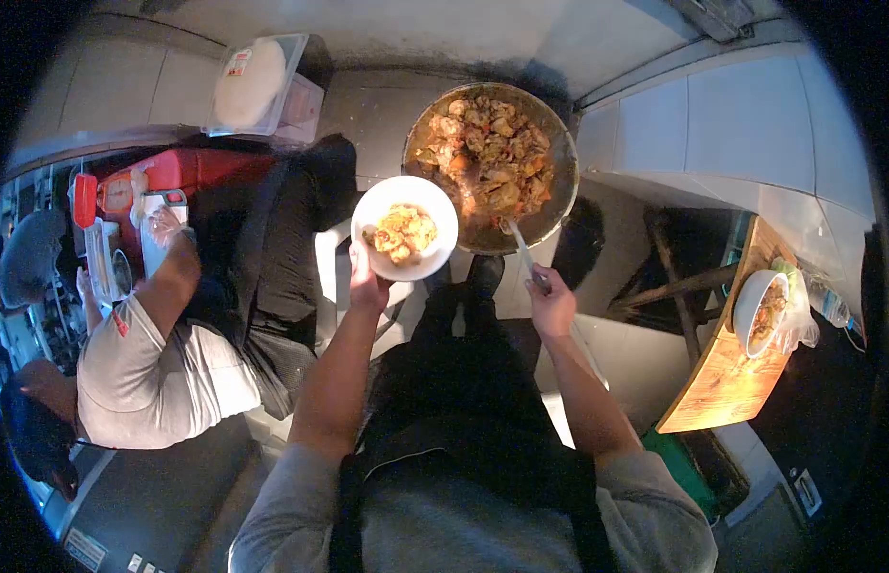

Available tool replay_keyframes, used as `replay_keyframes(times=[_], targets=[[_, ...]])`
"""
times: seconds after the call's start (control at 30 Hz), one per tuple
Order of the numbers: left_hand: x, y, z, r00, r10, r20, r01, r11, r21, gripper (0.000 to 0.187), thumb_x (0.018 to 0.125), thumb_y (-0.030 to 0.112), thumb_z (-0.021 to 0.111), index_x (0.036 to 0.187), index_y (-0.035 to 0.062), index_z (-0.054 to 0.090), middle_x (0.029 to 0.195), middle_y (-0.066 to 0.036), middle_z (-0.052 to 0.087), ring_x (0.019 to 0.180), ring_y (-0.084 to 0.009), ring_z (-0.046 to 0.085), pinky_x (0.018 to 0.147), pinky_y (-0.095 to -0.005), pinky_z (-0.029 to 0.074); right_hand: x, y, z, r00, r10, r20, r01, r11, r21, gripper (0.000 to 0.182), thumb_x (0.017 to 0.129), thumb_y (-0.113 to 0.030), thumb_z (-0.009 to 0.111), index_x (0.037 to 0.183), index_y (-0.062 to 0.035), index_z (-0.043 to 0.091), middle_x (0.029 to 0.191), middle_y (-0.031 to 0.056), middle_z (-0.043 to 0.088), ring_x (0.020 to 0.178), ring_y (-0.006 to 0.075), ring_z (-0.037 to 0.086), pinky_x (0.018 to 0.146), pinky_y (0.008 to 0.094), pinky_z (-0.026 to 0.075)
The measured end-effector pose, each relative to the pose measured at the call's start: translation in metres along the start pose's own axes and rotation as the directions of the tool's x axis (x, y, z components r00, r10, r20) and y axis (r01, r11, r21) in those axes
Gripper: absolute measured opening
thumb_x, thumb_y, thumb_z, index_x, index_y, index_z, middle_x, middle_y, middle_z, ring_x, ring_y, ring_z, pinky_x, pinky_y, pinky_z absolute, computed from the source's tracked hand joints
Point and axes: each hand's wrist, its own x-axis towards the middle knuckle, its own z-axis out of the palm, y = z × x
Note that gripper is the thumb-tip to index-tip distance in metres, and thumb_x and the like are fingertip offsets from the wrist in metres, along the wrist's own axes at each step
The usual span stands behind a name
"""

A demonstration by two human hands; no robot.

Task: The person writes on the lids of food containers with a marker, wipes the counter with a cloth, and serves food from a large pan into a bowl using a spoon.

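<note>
My left hand (368,284) grips the near-left edge of a white bowl (445,215), thumb along its side. A portion of chunky cooked food (403,232) lies in the bowl. Just beyond, a wide round pan (567,181) holds a brown stew (497,138) of meat-like pieces with orange bits. My right hand (553,304) is closed around the handle of a spoon (525,253), whose head rests in the pan's near side, at the edge of the stew. The bowl overlaps the pan's near-left rim from my viewpoint.
On the right, a wooden tabletop (721,392) bears another white bowl (747,310) of food and a plastic bag (801,310). A co-worker (168,372) sits at left beside a red box (201,172), wearing a clear glove. A plastic container (282,81) stands at upper left.
</note>
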Motion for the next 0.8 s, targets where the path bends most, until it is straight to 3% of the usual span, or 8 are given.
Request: replay_keyframes(times=[0.17,0.23,0.3,0.33,0.43,0.53,0.67,0.8], targets=[[0.032,-0.024,0.022,0.996,0.006,-0.088,-0.004,1.0,0.021,0.06,0.095,0.051,0.033,0.141,0.014,0.02,0.14,-0.013,0.036,0.124,-0.032,0.043,0.097,-0.0515,0.042,-0.012,-0.051,-0.061,0.986,-0.163,0.023,0.165,0.979,-0.119,0.032,0.076,-0.011,0.068,0.107,-0.012,0.064,0.086,0.0105,0.066,0.073,0.0222,0.065,0.064,0.031,0.05],[0.044,-0.028,0.036,1.0,0.017,0.002,-0.017,0.999,-0.046,0.058,0.094,0.052,0.036,0.139,0.0176,0.023,0.138,-0.011,0.038,0.121,-0.0301,0.046,0.09,-0.054,0.047,-0.015,-0.063,-0.073,0.953,-0.302,0.038,0.303,0.929,-0.214,0.033,0.075,-0.01,0.068,0.108,-0.0135,0.064,0.084,0.01,0.064,0.071,0.0246,0.064,0.062,0.0324,0.05],[0.045,-0.025,0.055,0.996,-0.079,-0.048,0.075,0.995,-0.063,0.06,0.093,0.054,0.038,0.138,0.017,0.026,0.138,-0.009,0.038,0.121,-0.0301,0.047,0.089,-0.0524,0.048,-0.012,-0.075,-0.074,0.94,-0.329,0.09,0.34,0.895,-0.288,0.034,0.074,-0.005,0.067,0.107,-0.0134,0.064,0.086,0.0092,0.065,0.071,0.0245,0.064,0.062,0.0328,0.051],[0.038,-0.012,0.077,0.988,-0.108,-0.106,0.103,0.993,-0.054,0.067,0.09,0.058,0.041,0.14,0.0171,0.025,0.139,-0.008,0.038,0.124,-0.0293,0.043,0.095,-0.0512,0.043,-0.009,-0.08,-0.072,0.934,-0.339,0.115,0.358,0.877,-0.321,0.035,0.074,-0.003,0.067,0.107,-0.0134,0.064,0.087,0.0089,0.065,0.071,0.0244,0.064,0.063,0.033,0.051],[0.052,-0.022,0.07,0.988,-0.15,-0.046,0.147,0.987,-0.06,0.074,0.086,0.062,0.044,0.142,0.0184,0.023,0.141,-0.007,0.036,0.128,-0.028,0.039,0.1,-0.0502,0.037,0.009,-0.09,-0.063,0.906,-0.401,0.133,0.418,0.805,-0.421,0.036,0.075,-0.002,0.061,0.106,-0.0184,0.065,0.082,0.0055,0.06,0.071,0.0266,0.061,0.061,0.036,0.049],[0.054,-0.017,0.067,0.985,-0.163,0.052,0.166,0.985,-0.051,0.076,0.086,0.062,0.044,0.143,0.0174,0.021,0.143,-0.006,0.034,0.13,-0.0259,0.036,0.104,-0.0471,0.033,0.029,-0.09,-0.064,0.839,-0.529,0.129,0.493,0.639,-0.591,0.043,0.071,-0.004,0.058,0.109,-0.0251,0.064,0.081,0.0037,0.056,0.073,0.0213,0.06,0.06,0.0355,0.043],[0.049,-0.008,0.066,0.981,-0.173,0.083,0.178,0.983,-0.056,0.072,0.089,0.057,0.044,0.143,0.016,0.022,0.143,-0.006,0.034,0.13,-0.0254,0.035,0.105,-0.0448,0.032,0.023,-0.098,-0.074,0.843,-0.527,0.108,0.484,0.655,-0.581,0.043,0.071,-0.005,0.058,0.107,-0.0264,0.064,0.077,0.0013,0.052,0.075,0.0191,0.058,0.061,0.0353,0.041],[0.039,0.001,0.07,0.994,-0.102,-0.028,0.102,0.995,-0.014,0.07,0.089,0.054,0.046,0.142,0.0141,0.024,0.143,-0.006,0.036,0.129,-0.0252,0.037,0.106,-0.0443,0.031,0.014,-0.092,-0.083,0.852,-0.511,0.114,0.488,0.695,-0.529,0.042,0.072,-0.003,0.059,0.108,-0.0249,0.064,0.076,0.002,0.052,0.072,0.0199,0.057,0.061,0.0342,0.042]])
